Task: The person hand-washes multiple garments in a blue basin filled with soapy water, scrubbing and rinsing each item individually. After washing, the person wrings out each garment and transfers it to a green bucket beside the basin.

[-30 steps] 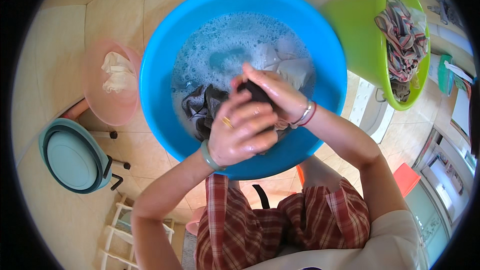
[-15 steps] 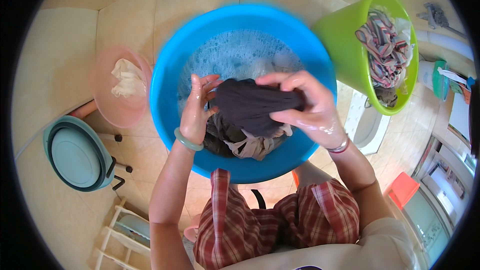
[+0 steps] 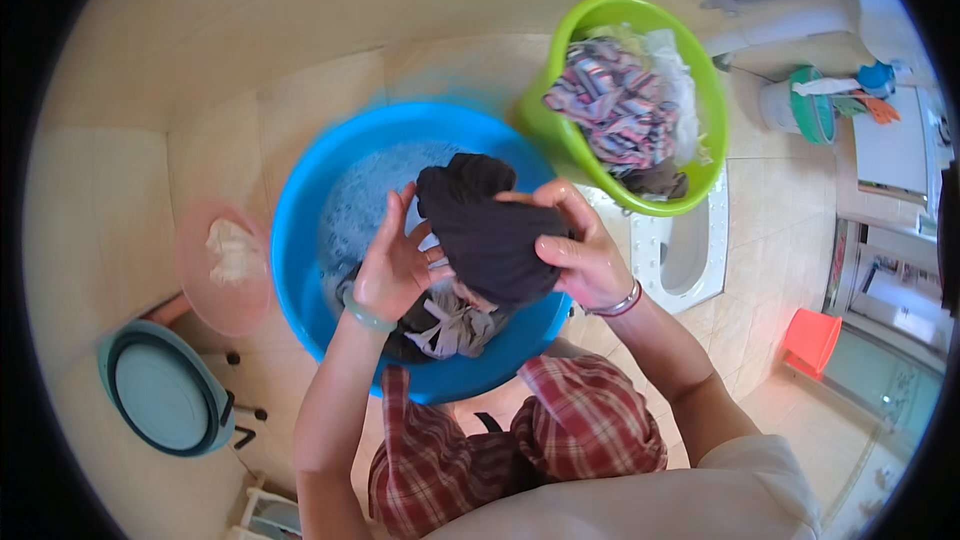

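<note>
Teal basin (image 3: 165,395) far left, then pink basin (image 3: 192,285) with white cloth (image 3: 236,252) inside. Blue tub (image 3: 470,378): sudsy water, heap of wet clothes (image 3: 455,328) near side. Left hand (image 3: 392,262) over tub, fingers spread at dark cloth's (image 3: 500,245) left edge; contact unclear. Dark cloth held up above tub, right end pinched by right hand (image 3: 585,250), thumb in front. Hands apart. Green bucket (image 3: 548,130) holds striped clothes (image 3: 620,105). Squat toilet (image 3: 714,250) below it, red bin (image 3: 812,340) further right.
</note>
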The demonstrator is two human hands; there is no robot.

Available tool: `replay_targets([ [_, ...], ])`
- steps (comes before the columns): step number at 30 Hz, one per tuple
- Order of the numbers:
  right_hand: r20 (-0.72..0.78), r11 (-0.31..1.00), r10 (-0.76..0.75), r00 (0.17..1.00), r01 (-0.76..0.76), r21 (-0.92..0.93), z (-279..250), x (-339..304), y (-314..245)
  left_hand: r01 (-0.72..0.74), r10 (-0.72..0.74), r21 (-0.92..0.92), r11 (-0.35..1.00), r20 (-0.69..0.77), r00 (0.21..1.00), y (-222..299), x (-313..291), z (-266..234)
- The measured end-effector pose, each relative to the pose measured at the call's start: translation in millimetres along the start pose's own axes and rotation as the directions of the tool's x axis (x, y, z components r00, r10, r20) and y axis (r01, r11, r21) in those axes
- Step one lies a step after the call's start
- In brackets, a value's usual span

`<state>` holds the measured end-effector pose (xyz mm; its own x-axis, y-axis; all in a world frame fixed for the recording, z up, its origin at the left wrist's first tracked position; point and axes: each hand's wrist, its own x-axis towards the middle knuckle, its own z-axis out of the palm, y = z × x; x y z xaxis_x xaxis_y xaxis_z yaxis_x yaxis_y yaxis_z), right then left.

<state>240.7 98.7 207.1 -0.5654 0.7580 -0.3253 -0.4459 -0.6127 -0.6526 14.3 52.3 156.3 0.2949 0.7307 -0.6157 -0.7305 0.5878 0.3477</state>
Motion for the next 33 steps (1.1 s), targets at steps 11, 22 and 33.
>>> replay_targets([
  [11,-0.249,0.701,-0.692,0.677,0.548,-0.457,-40,-53,-103,-0.411,0.246,0.369,0.834,0.418,0.875,58,79,214],
  [22,0.158,-0.352,-0.763,0.626,-0.197,-0.915,-92,9,-95,-0.539,0.349,0.838,0.083,0.482,0.803,16,142,186],
  [33,-0.062,-0.408,-0.563,0.824,-0.342,-0.847,-121,65,-87,-0.385,0.295,0.923,0.016,0.363,0.884,-1,170,180],
])
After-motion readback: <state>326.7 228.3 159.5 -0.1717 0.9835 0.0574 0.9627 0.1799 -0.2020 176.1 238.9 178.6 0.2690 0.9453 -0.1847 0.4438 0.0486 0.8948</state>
